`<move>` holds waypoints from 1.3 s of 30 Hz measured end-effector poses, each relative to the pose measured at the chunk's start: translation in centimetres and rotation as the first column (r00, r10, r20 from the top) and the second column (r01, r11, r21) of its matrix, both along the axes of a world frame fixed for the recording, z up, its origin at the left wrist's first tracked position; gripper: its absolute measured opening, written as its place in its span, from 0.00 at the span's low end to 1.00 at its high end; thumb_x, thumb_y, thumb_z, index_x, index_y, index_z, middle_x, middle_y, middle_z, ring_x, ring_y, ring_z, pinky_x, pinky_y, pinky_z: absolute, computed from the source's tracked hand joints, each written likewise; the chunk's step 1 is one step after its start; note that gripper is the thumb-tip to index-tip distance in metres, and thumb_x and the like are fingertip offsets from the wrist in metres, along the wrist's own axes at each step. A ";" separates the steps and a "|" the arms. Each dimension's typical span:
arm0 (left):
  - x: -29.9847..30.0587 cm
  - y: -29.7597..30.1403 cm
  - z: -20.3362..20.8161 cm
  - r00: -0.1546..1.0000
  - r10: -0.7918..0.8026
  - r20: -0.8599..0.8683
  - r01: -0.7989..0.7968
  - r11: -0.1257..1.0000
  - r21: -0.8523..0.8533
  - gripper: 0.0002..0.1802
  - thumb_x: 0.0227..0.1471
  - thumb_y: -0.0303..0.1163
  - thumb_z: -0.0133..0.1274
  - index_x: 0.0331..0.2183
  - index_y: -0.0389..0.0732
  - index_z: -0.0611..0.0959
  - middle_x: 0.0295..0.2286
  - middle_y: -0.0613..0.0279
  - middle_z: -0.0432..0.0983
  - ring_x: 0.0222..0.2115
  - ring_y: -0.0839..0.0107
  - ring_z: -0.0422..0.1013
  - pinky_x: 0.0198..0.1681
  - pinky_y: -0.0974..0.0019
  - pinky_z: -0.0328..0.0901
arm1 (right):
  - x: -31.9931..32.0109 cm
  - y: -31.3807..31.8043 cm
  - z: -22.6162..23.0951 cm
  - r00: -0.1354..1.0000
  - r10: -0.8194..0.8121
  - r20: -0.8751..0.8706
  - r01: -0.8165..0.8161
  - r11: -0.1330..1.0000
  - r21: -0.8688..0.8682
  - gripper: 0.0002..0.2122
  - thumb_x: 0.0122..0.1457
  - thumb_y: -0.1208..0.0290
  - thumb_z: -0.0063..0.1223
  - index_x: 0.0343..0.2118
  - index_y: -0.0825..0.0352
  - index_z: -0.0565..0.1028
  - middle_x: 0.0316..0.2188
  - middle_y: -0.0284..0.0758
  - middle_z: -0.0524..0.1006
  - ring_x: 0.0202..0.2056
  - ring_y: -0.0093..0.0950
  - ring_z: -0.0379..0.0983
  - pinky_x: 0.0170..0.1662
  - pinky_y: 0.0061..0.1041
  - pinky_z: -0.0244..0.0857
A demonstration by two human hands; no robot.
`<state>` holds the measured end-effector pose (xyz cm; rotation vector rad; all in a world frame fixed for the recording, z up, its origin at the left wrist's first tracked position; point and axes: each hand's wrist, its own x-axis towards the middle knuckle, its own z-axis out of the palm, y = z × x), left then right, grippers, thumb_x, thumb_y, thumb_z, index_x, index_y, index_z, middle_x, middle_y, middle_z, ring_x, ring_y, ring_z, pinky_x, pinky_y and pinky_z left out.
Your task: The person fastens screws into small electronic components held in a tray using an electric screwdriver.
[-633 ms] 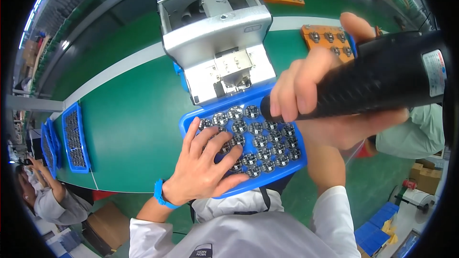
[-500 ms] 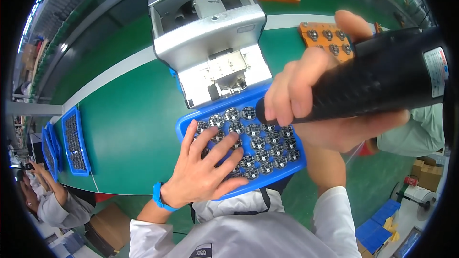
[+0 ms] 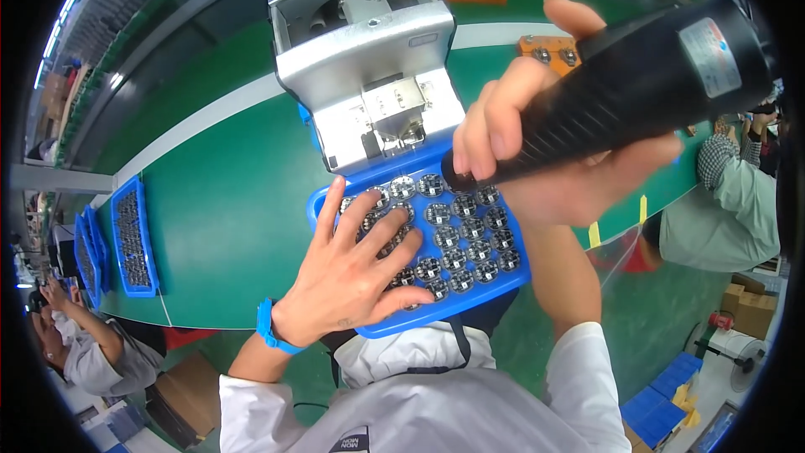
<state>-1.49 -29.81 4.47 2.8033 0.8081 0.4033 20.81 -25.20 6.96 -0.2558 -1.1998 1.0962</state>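
A blue tray (image 3: 495, 292) filled with rows of small round circuit boards (image 3: 447, 237) lies in front of me. My left hand (image 3: 342, 273) rests over its left half with fingers spread, touching the boards and holding none; several boards are hidden beneath it. Raised above the tray's right side, my right hand (image 3: 511, 130) is wrapped round a black electric screwdriver (image 3: 620, 88) with a ribbed grip. Its narrow front end points down and left over the boards; the fingers and the tool cover that corner. Behind the tray stands a silver-grey machine (image 3: 360, 46) with an open top.
Orange fixtures (image 3: 549, 46) with metal parts sit at the far right and far middle. More blue trays of boards (image 3: 134, 239) stand at the left on the green table (image 3: 222, 201). People sit at both sides; the person on the right wears light green (image 3: 721, 218).
My right hand and the screwdriver have shifted left and up, the tool's rear end tilting higher. The left hand stays spread on the boards. The view has shifted slightly.
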 end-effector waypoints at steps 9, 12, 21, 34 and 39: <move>0.1 1.6 1.1 0.990 -0.043 0.135 0.042 0.999 0.009 0.27 0.40 0.50 0.63 0.38 0.40 0.81 0.39 0.61 0.76 0.44 0.56 0.68 0.56 0.44 0.58 | 0.1 0.0 -0.3 0.999 -0.001 -0.042 0.002 1.000 0.030 0.49 0.51 0.25 0.29 0.62 0.68 0.46 0.21 0.37 0.68 0.18 0.29 0.68 0.22 0.31 0.68; 0.7 2.8 1.1 0.988 -0.032 0.154 0.035 0.999 -0.014 0.21 0.40 0.33 0.63 0.39 0.38 0.79 0.41 0.59 0.75 0.40 0.57 0.69 0.44 0.56 0.64 | 0.0 -0.1 -0.5 0.998 -0.021 -0.060 0.023 0.999 0.035 0.49 0.52 0.25 0.30 0.63 0.67 0.45 0.21 0.38 0.68 0.18 0.30 0.68 0.23 0.32 0.68; 1.7 4.4 -0.4 0.945 -0.030 0.325 0.145 0.931 -0.336 0.30 0.37 0.15 0.48 0.48 0.31 0.68 0.40 0.50 0.77 0.42 0.52 0.70 0.49 0.54 0.63 | 1.5 -0.1 0.2 0.973 -0.150 -0.178 0.167 0.982 0.084 0.45 0.56 0.29 0.32 0.64 0.66 0.44 0.23 0.39 0.68 0.17 0.30 0.67 0.22 0.34 0.68; 3.1 3.2 -0.2 0.991 -0.016 0.135 0.019 1.000 -0.024 0.35 0.35 0.21 0.55 0.50 0.23 0.69 0.41 0.47 0.73 0.43 0.53 0.68 0.47 0.57 0.63 | 0.1 -0.8 1.0 0.954 -0.294 -0.055 0.294 0.956 0.008 0.48 0.54 0.27 0.28 0.65 0.66 0.40 0.25 0.40 0.69 0.18 0.32 0.68 0.24 0.36 0.69; 3.1 2.9 -0.9 0.991 -0.049 0.128 0.047 0.999 0.024 0.35 0.36 0.22 0.54 0.51 0.22 0.69 0.37 0.47 0.75 0.44 0.52 0.67 0.50 0.55 0.60 | 1.4 0.6 -0.5 0.985 -0.096 -0.140 0.110 0.989 0.096 0.46 0.56 0.29 0.29 0.63 0.70 0.45 0.24 0.40 0.69 0.18 0.31 0.68 0.23 0.34 0.68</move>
